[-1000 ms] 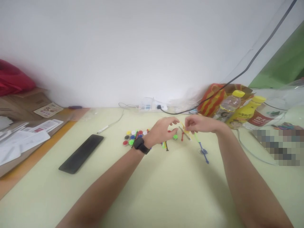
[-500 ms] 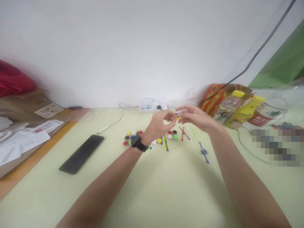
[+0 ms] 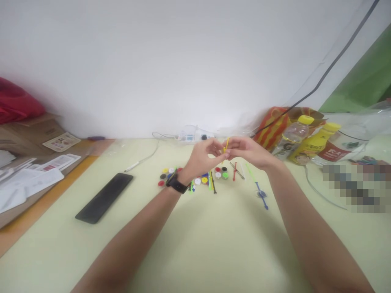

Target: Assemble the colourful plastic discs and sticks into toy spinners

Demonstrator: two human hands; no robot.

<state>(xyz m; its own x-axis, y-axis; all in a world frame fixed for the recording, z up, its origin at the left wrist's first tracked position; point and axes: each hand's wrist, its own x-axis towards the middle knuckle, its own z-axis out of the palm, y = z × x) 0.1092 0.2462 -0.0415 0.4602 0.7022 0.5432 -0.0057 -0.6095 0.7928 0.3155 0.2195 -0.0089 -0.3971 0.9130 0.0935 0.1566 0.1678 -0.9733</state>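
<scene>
My left hand, with a black watch on its wrist, meets my right hand above the table. Between their fingertips is a thin yellow plastic stick, held roughly upright; fingers hide part of it. Both hands are pinched closed on it. Below and behind them lie several small round pieces, among them a yellow disc and a green disc. A red stick and a blue arrow-ended stick with a round piece at its middle lie nearer my right arm.
On the left lie a black flat slab and a white cable end, beside papers and a cardboard box. A power strip sits by the wall. Bottles, including a yellow one, stand at right.
The yellow stick has turned from lying nearly flat between the fingers to upright. My right-hand fingers have come down and closed in, and the hands are closer together.
</scene>
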